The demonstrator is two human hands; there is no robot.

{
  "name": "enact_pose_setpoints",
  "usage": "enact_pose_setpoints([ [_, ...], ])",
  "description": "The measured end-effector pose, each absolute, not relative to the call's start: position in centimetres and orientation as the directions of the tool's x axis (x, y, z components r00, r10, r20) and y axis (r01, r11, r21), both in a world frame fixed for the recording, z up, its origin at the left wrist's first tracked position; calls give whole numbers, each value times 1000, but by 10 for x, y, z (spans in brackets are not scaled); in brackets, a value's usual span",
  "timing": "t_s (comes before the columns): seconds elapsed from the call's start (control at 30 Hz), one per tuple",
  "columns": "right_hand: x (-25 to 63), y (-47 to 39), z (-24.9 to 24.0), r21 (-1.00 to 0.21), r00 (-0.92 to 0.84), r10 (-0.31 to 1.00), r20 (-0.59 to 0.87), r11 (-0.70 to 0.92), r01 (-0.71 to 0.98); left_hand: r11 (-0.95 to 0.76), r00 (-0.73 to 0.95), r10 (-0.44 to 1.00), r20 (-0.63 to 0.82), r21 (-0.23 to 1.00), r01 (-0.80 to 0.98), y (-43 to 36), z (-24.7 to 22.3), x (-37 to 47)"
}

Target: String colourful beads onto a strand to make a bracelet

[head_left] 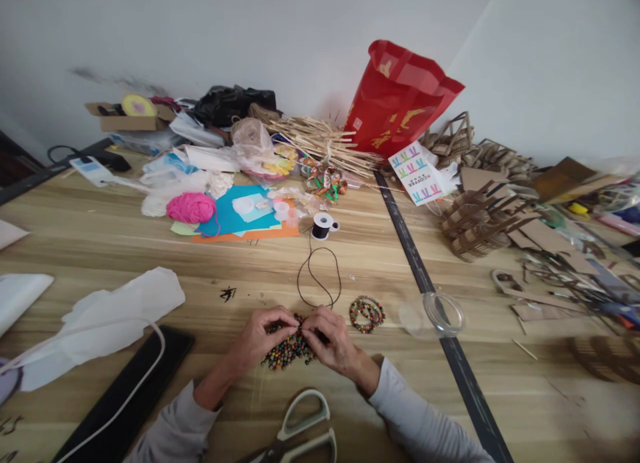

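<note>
Both hands meet over a pile of small multicoloured beads on the wooden table. My left hand is closed in a pinch, thumb against forefinger; what lies between them is too small to make out. Close beside it, my right hand pinches too, and a thin black cord runs down to its fingers. That cord loops across the table from a white spool wound with black cord. A coiled string of beads lies right of my right hand. Scissors with pale handles rest nearer to me.
A clear plastic container stands to the right, near a dark strip along the table. Pink yarn and coloured paper lie behind. A red bag leans on the wall. Woven baskets fill the right side.
</note>
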State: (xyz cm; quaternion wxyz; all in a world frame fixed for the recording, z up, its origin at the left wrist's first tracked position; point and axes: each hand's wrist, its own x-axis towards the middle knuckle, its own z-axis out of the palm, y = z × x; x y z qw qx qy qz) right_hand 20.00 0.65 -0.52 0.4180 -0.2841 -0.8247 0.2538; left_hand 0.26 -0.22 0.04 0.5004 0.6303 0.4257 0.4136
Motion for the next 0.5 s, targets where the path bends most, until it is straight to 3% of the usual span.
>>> enact_pose_setpoints([
  [0.5, 200, 7, -3, -658, -485, 686, 543, 706, 262, -150, 272, 956, 110, 980, 130, -2, 1, 2],
])
